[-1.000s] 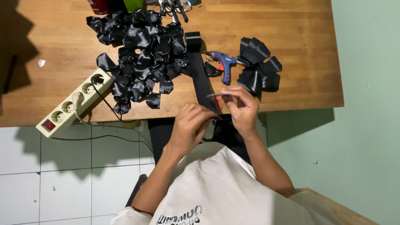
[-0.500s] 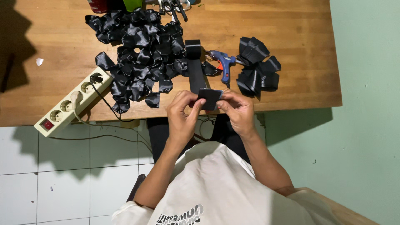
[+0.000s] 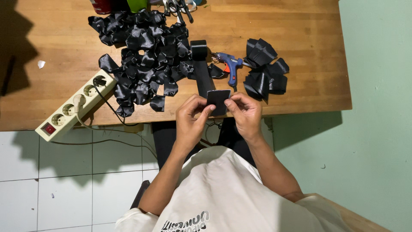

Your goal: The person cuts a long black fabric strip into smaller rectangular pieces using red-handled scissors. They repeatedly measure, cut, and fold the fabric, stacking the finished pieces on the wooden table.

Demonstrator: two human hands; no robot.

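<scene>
Near, lower centre of the frame: left hand [image 3: 192, 122] and right hand [image 3: 245, 115], raised just off the table's [image 3: 309, 56] front edge, fingers of both pinching opposite sides of a black ribbon piece [image 3: 217, 100] — flat, squarish, satin sheen — held taut between them, seemingly for folding.

Behind it, centre: a black ribbon strip [image 3: 202, 77] running away from the hands to a small roll at its far end, laid within easy reach.

Right of the strip: blue glue gun [image 3: 229, 66], lying on its side; beyond it a small cluster of folded black ribbon pieces [image 3: 264, 68], set apart.

Left, upper centre: large loose pile of folded ribbon petals [image 3: 141, 51], glossy, pointed.

Left edge: cream power strip [image 3: 75, 105], angled, one black plug in.

Far top: scissors [image 3: 178, 6], partly cropped. Table is warm planked wood.
</scene>
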